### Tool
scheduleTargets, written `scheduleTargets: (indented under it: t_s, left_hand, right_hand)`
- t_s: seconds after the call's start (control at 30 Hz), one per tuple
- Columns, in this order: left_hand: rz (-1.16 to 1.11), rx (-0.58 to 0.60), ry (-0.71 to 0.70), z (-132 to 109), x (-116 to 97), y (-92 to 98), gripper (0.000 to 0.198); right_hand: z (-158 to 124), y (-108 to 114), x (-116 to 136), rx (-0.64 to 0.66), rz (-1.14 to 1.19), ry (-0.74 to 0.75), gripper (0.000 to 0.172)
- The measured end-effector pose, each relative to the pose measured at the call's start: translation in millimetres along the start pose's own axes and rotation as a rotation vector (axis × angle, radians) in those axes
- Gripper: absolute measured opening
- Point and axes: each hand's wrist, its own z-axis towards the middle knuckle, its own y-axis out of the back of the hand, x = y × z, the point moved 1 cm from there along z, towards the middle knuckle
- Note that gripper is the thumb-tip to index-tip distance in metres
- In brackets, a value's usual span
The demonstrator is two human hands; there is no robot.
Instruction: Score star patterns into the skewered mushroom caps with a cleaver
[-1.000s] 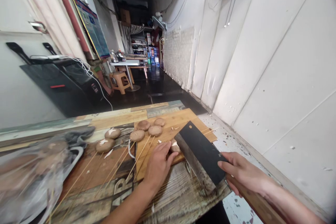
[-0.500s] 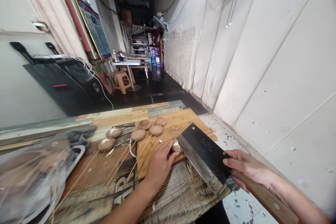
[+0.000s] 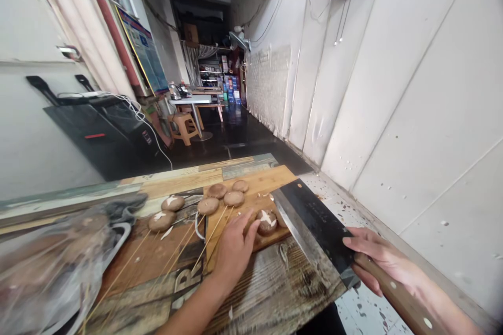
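Note:
A brown mushroom cap (image 3: 267, 222) with a white cross cut into its top rests on the wooden cutting board (image 3: 281, 175). Beside it on the left is my left hand (image 3: 234, 243), thumb and fingers apart, its thumb at the cap's edge; whether they touch I cannot tell. My right hand (image 3: 379, 259) grips the wooden handle of a cleaver (image 3: 316, 222). The wide dark blade is tilted over the board's right side, just right of the cap. Several uncut mushrooms (image 3: 208, 205) sit at the board's far left, with thin skewers (image 3: 214, 230) next to them.
Two star-cut mushrooms (image 3: 162, 221) lie left of the board. A plastic bag of mushrooms (image 3: 58, 251) in a white tray (image 3: 118, 235) fills the table's left side, by a grey cloth (image 3: 126, 207). A white wall (image 3: 412, 89) runs along the right.
My left hand has loosened from the mushroom and drawn slightly left, showing its cross-cut top. The cleaver has shifted a little right, away from the cap.

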Motion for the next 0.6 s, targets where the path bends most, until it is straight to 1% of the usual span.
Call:
scheduleTargets:
  t_s: [0.07, 0.13, 0.17, 0.23, 0.3, 0.4, 0.47, 0.53, 0.6]
  left_hand:
    - [-0.202, 0.023, 0.167, 0, -6, 1.0, 0.047]
    - [-0.449, 0.09, 0.318, -1, -12, -1.1, 0.051]
    - [-0.558, 0.122, 0.371, -1, -14, -2.6, 0.052]
    - [-0.709, 0.156, 0.433, -2, -17, -4.4, 0.048]
    - [-0.777, 0.163, 0.47, -1, -17, -3.8, 0.045]
    - [-0.8, 0.132, 0.469, 1, -14, 0.9, 0.044]
    - [-0.748, 0.107, 0.43, 3, -12, 3.5, 0.041]
    - [-0.605, 0.12, 0.372, 4, -12, 3.4, 0.035]
    - [-0.394, 0.149, 0.271, 5, -15, 0.2, 0.027]
  right_hand:
    - [-4, -3, -7, 0.021, 0.004, 0.023, 0.035]
    - [-6, -10, -16, 0.046, 0.002, 0.029, 0.035]
    - [-6, -15, -21, 0.052, -0.005, 0.027, 0.035]
    - [-5, -24, -27, 0.06, -0.03, 0.007, 0.037]
    - [-6, -31, -30, 0.049, -0.056, -0.012, 0.039]
    - [-11, -32, -33, 0.01, -0.082, 0.006, 0.041]
    - [-17, -27, -36, -0.033, -0.055, 0.053, 0.04]
    - [-23, -21, -41, -0.132, 0.011, 0.066, 0.04]
    - [-29, -17, -49, -0.289, 0.084, 0.023, 0.042]
